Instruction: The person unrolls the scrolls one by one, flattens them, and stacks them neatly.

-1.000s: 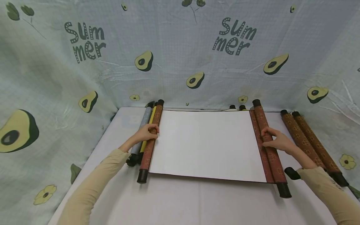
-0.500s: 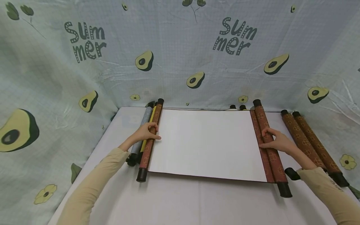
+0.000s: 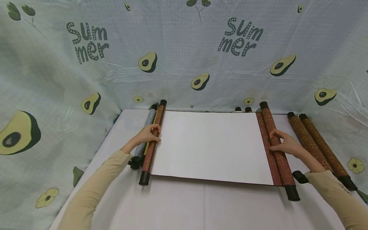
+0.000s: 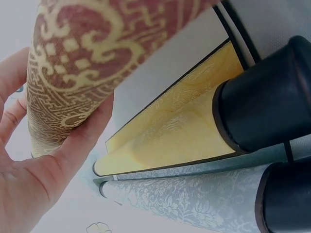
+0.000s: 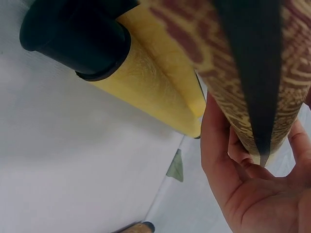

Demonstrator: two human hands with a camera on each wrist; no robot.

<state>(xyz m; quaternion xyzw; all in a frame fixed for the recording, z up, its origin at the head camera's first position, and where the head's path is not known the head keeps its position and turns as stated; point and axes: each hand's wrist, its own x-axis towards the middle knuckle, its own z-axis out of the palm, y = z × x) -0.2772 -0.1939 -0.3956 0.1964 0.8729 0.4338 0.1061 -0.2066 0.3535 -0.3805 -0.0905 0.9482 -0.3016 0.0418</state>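
A hanging scroll is spread between my hands, its blank white sheet [image 3: 210, 143] facing up. My left hand [image 3: 146, 134] grips its left roll [image 3: 149, 156], red-brown patterned brocade with black end knobs. My right hand [image 3: 287, 145] holds the thicker right roll [image 3: 282, 164], beside a flat brocade strip [image 3: 267, 156]. In the left wrist view, thumb and fingers curl round the patterned roll [image 4: 82, 63]. The right wrist view has the fingers round the other roll [image 5: 286, 68], a dark band along it. The scroll's front edge hangs over the table.
Beneath the spread scroll lie a yellow scroll [image 4: 165, 131] and a grey-blue scroll [image 4: 194, 199], black knobs showing. Two rolled brown scrolls [image 3: 309, 143] lie at the right table edge. Behind the table [image 3: 172, 207] hangs a cloth [image 3: 172, 41] printed with avocados.
The left roll has shifted slightly up and left, covering more of the yellow scroll. The right roll has edged right. My left thumb reached over the sheet half a second ago and is back at the roll.
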